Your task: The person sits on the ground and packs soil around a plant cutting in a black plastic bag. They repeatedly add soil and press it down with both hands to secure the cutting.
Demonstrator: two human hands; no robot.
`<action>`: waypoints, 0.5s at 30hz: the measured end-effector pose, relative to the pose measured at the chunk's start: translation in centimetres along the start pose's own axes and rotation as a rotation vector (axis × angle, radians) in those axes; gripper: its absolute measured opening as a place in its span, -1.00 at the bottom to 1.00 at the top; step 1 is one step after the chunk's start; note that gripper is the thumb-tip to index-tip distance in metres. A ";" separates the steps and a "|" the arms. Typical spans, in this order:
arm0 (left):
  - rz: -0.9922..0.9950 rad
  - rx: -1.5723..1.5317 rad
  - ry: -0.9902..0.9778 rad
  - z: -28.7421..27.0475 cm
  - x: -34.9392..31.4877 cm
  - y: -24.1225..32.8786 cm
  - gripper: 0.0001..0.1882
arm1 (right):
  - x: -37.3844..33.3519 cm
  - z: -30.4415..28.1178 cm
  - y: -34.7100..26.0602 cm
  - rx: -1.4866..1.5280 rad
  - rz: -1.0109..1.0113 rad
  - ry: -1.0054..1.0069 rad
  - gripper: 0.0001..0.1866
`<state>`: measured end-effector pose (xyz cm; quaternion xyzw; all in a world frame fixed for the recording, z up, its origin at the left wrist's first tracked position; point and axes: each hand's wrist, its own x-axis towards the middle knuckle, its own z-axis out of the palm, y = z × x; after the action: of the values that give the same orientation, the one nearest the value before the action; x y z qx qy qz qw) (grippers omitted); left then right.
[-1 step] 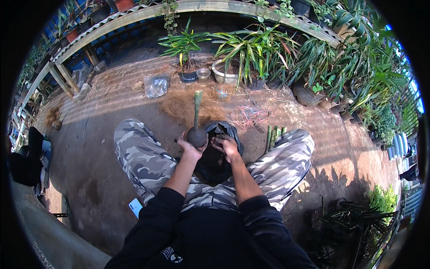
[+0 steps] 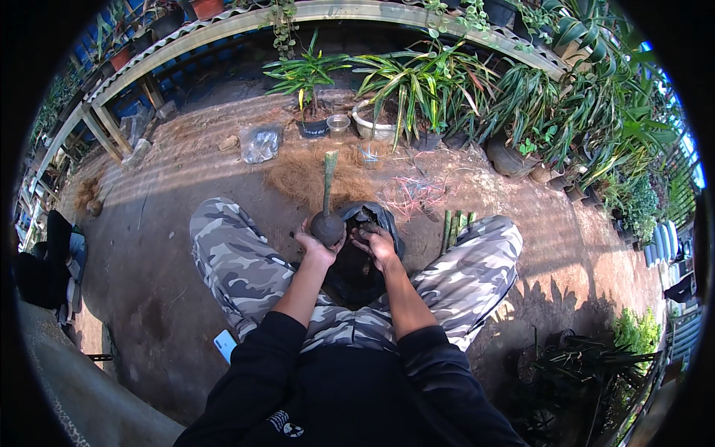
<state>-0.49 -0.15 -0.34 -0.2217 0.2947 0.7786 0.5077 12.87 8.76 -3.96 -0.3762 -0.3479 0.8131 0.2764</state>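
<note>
My left hand [image 2: 319,244] cups a dark, round ball of soil [image 2: 328,228] from below and the side. Out of its top a thick green stem cutting [image 2: 328,182] stands upright, cut flat at the upper end. Beside it my right hand [image 2: 377,244] is over the mouth of a black plastic bag [image 2: 393,221], its fingers curled in with dark soil against them. The bag stands between my legs and holds dark soil [image 2: 355,272]. Palm and fingertips of the right hand are partly hidden.
Brown fibre [image 2: 309,175] lies ahead, with pink plastic strings [image 2: 417,195] to its right. More green cut stems [image 2: 456,227] stand by my right knee. A clear plastic bag [image 2: 261,143], a clear cup [image 2: 338,125] and potted plants [image 2: 313,128] are farther off. A phone [image 2: 224,344] lies by my left thigh.
</note>
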 end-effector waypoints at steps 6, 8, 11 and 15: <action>-0.022 -0.003 -0.004 0.0 0.0 0.2 -0.30 | 0.2 -0.1 0.1 -0.128 -0.013 -0.044 -0.79; -0.035 -0.002 0.009 0.0 -0.1 0.2 -0.29 | 0.1 0.0 -0.1 -0.155 -0.021 -0.057 -0.78; -0.030 -0.007 0.015 0.0 -0.1 0.1 -0.30 | -0.4 0.2 -0.1 -0.124 -0.026 -0.074 -0.78; -0.010 -0.004 -0.002 0.0 0.1 0.1 -0.30 | -0.4 0.4 0.2 -0.138 -0.032 -0.060 -0.77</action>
<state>-0.64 -0.17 -0.36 -0.2233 0.2916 0.7768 0.5115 12.76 8.21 -3.70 -0.3644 -0.4172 0.7935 0.2520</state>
